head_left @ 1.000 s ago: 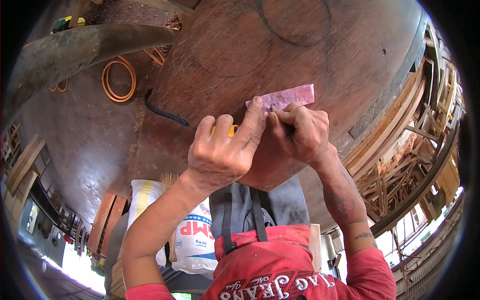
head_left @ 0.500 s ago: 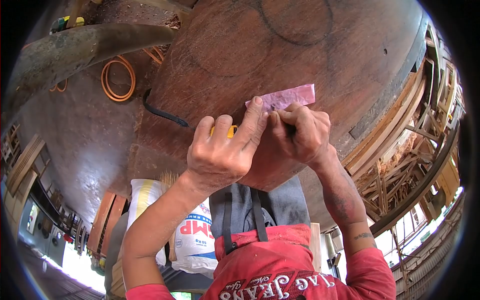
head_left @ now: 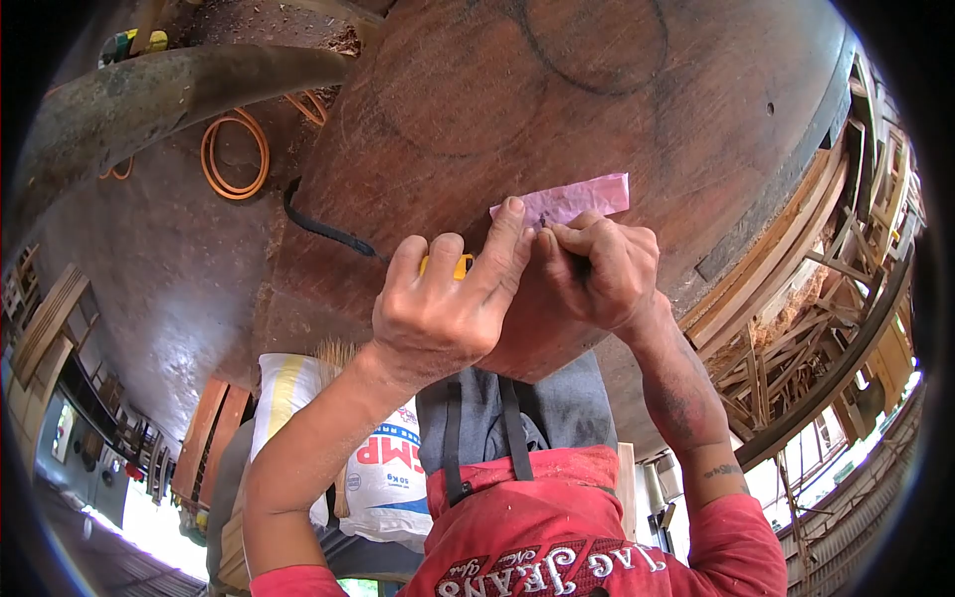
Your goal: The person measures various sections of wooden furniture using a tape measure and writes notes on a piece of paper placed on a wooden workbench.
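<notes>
A pink slip of paper (head_left: 577,198) with small dark bits near its lower left part is held above a reddish-brown wooden board (head_left: 438,149). My left hand (head_left: 443,298) has its thumb against the slip's left end, its other fingers curled. Pinched at the slip's lower edge, my right hand (head_left: 602,269) has its fingertips close to the left thumb. Behind my left fingers shows part of a yellow object (head_left: 463,266), mostly hidden. A black strap (head_left: 328,231) lies on the board beside it.
Orange hose (head_left: 236,154) lies coiled on the floor at left, below a curved timber (head_left: 189,85). Wood offcuts (head_left: 826,318) are piled at right. A white sack (head_left: 388,497) stands by my left forearm. Dark circles are drawn on the board.
The view has shifted slightly, so the board and slip appear a little lower. Both hands keep their hold on the pink slip, with barely any finger movement.
</notes>
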A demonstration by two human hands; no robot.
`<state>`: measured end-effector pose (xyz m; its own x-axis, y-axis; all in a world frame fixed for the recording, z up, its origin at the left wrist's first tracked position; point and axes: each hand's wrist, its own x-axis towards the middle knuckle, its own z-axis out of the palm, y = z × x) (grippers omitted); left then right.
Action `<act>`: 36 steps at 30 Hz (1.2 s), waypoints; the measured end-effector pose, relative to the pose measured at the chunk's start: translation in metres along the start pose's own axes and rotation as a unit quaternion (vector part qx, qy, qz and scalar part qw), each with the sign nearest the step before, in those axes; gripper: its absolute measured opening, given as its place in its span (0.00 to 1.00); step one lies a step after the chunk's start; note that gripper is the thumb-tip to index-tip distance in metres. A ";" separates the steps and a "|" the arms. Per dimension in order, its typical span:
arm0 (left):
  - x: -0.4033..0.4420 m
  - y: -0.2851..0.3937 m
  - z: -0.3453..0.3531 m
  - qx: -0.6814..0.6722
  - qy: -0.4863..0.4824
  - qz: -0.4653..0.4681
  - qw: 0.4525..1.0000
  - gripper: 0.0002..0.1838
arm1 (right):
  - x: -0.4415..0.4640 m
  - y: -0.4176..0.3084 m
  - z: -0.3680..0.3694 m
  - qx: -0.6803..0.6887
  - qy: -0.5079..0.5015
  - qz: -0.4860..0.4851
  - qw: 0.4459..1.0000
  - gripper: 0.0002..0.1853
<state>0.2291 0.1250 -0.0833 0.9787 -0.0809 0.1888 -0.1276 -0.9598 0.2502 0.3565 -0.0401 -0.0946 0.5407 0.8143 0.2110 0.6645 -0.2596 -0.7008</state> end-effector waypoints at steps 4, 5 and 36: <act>0.003 0.000 -0.002 -0.001 -0.002 0.001 1.000 0.18 | 0.003 -0.002 -0.001 -0.012 -0.004 0.000 1.000 0.09; 0.004 0.001 -0.002 -0.001 -0.003 0.001 1.000 0.18 | 0.002 -0.001 -0.001 -0.007 0.000 0.002 1.000 0.09; -0.031 0.022 0.040 0.040 0.152 -0.205 0.966 0.32 | -0.082 0.008 0.018 0.244 0.202 0.387 0.866 0.12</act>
<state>0.2025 0.0955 -0.1219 0.8505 0.3814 0.3622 0.2852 -0.9130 0.2917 0.3079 -0.0996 -0.1295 0.9286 0.2209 -0.2982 -0.2210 -0.3163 -0.9226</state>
